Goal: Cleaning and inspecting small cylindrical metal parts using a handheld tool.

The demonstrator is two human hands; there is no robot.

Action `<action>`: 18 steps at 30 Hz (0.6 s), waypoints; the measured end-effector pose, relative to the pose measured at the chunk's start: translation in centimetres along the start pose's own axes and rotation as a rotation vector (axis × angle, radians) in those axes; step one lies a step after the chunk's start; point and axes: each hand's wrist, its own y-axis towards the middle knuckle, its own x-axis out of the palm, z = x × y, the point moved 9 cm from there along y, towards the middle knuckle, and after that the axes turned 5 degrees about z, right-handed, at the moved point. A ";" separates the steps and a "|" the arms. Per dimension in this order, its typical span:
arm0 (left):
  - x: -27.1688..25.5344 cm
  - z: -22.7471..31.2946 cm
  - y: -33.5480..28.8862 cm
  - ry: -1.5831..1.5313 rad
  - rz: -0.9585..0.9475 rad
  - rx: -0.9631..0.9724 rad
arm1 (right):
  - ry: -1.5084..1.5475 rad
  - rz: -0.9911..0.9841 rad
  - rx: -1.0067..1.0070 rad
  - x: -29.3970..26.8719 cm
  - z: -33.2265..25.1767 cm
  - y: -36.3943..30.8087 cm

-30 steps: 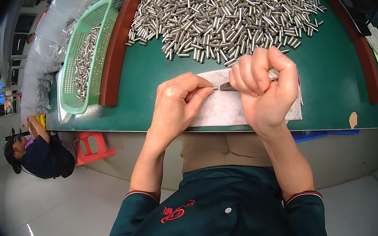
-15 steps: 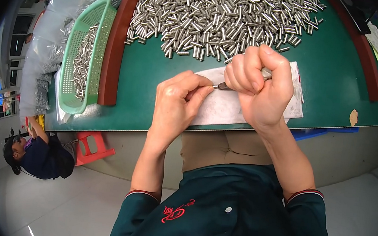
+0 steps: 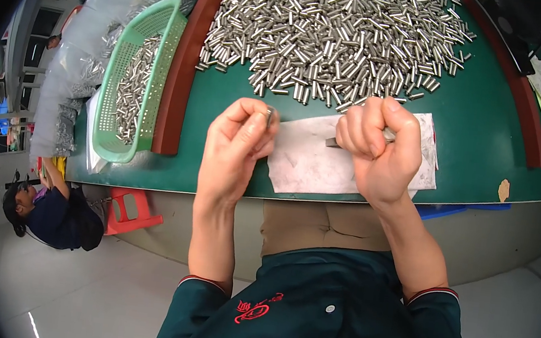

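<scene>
My left hand [image 3: 236, 145] is closed, pinching a small metal pin [image 3: 269, 114] between thumb and fingertips above the green tabletop. My right hand [image 3: 382, 152] is wrapped round a slim hand tool; its dark flat tip [image 3: 331, 142] sticks out on the left and most of the rest is hidden in the fist. Tool and pin are apart. Under my right hand lies a smudged white cloth [image 3: 304, 169]. Beyond both hands spreads a large heap of short shiny metal pins [image 3: 339, 36].
A green perforated basket [image 3: 171, 44] of pins stands at the left, beside a red-brown rail [image 3: 183, 85]. A matching rail [image 3: 525, 98] borders the right side. Clear plastic bags [image 3: 68, 72] of parts line the far left. Another person [image 3: 61, 215] sits near a red stool [image 3: 132, 212].
My left hand has drawn away from the tool tip to the left, with the pin still pinched and turned up. My right hand has shifted slightly nearer, still gripping the tool.
</scene>
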 end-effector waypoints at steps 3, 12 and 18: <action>-1.4 -1.0 0.3 -0.368 -0.052 -0.182 | 0.028 -0.019 0.011 0.5 0.0 0.0; -2.3 -1.4 0.6 -0.253 0.051 -0.212 | -0.010 -0.003 0.006 0.4 -0.1 -0.1; -2.1 -1.3 0.7 -0.257 0.064 -0.220 | -0.011 -0.005 -0.002 0.4 -0.2 0.0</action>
